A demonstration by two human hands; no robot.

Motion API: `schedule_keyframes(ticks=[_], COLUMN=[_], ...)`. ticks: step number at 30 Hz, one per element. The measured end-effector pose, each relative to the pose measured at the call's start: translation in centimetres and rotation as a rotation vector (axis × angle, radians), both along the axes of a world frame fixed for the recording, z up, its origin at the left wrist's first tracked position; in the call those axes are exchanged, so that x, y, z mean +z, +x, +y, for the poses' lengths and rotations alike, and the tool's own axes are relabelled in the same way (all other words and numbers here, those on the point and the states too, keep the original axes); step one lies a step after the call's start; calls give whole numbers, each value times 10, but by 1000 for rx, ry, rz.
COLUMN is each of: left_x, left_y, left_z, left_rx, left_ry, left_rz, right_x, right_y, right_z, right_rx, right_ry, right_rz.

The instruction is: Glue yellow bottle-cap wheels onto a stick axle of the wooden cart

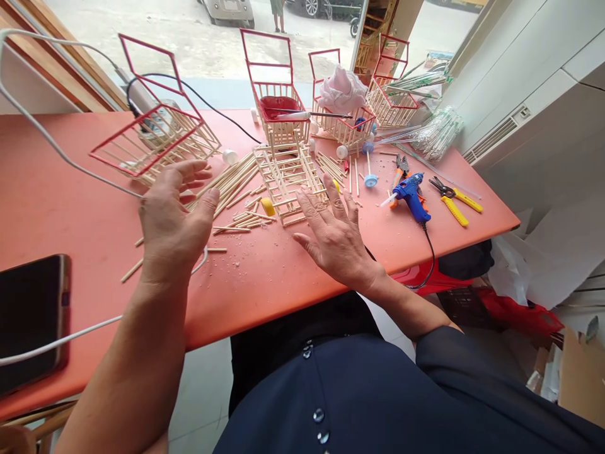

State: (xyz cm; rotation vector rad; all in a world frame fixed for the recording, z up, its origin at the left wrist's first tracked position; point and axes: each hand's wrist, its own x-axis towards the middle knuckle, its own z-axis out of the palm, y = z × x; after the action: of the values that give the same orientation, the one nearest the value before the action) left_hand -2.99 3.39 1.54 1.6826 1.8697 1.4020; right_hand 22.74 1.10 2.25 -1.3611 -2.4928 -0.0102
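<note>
My left hand (177,217) is raised over the table with its fingers apart, near loose wooden sticks (236,180) and a red-rimmed stick cart (155,142). Nothing shows in it. My right hand (331,230) has its fingers spread, with the fingertips at the near right corner of a plain stick frame (286,180); whether they touch it is unclear. A yellow wheel (267,207) lies by the frame's left side. Short sticks (246,221) lie between my hands. Behind the frame stands another red-rimmed cart (278,94) holding a red bowl (280,107).
A blue glue gun (412,197), yellow-handled pliers (456,202) and a blue-wheeled axle (370,167) lie on the right. Two more carts stand at the back right, one with a white bundle (343,88). A phone (33,321) and a white cable (57,148) are on the left.
</note>
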Motion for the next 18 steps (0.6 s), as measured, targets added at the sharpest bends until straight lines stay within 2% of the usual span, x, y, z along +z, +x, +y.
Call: schedule_keyframes(ticks=[5, 18], left_x=[-2, -4], left_y=[0, 0], left_z=[2, 2], left_rx=[-5, 2], left_ry=[7, 2], left_rz=[-9, 4], right_x=[-5, -6], right_y=[3, 10], right_z=[3, 2], right_rx=[-2, -23], right_ry=[3, 23], right_rz=[-3, -3])
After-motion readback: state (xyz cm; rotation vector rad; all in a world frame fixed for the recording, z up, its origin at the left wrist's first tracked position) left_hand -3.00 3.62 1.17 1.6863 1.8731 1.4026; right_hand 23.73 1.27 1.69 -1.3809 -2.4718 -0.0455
